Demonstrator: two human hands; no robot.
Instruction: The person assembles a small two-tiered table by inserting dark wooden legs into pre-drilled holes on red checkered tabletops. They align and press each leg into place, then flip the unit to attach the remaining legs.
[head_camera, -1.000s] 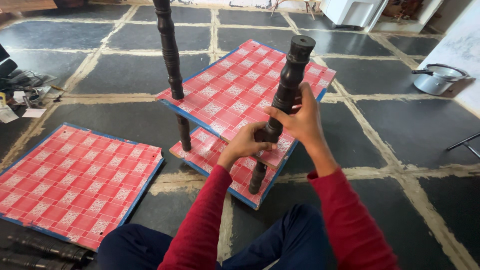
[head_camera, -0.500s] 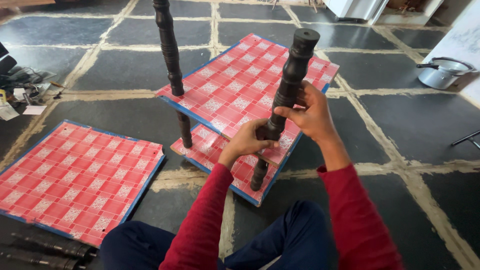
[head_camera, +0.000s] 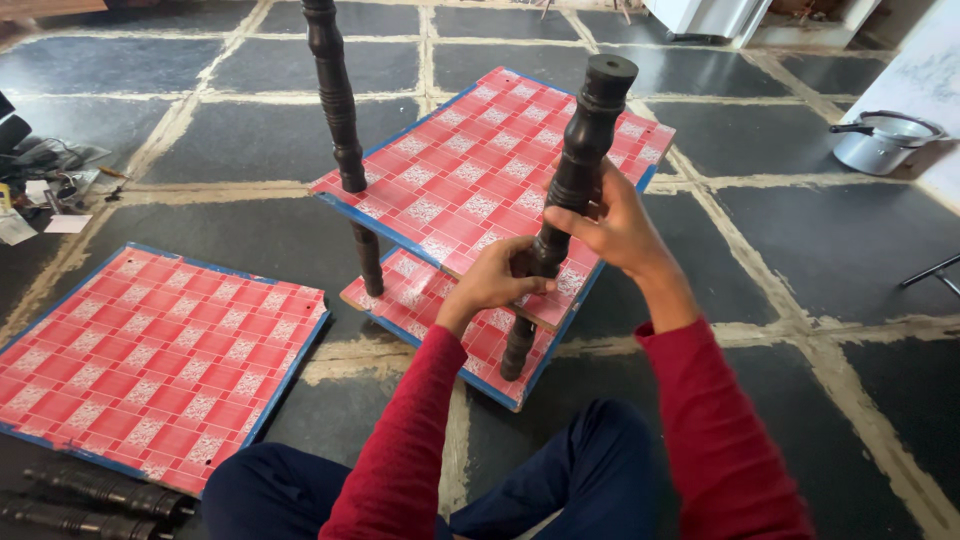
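The dark turned wooden post (head_camera: 578, 170) stands upright at the near corner of a small two-tier rack on the stone-tile floor (head_camera: 820, 230), passing through the upper red-and-white checked shelf board (head_camera: 470, 190) and down to the lower shelf board (head_camera: 440, 310) beneath it. The right hand (head_camera: 615, 225) wraps its fingers around the post just above the upper board, thumb towards the camera, closed firmly on the wood. The left hand (head_camera: 495, 285) grips the same post lower down, right at the edge of the upper board, with its fingers curled round the post and touching the board's rim. Both arms wear red sleeves (head_camera: 700, 430), above dark blue trousers.

A second turned post (head_camera: 340, 120) rises through the rack's far left corner. A loose checked shelf board (head_camera: 150, 360) with a blue edge lies flat on the floor to the left, well apart from the rack. Two more dark turned posts (head_camera: 95, 495) lie on the floor at the lower left, just beside that board. A lidded metal pot (head_camera: 880, 140) sits near the wall at the right, and small clutter (head_camera: 45, 180) lies at the far left.
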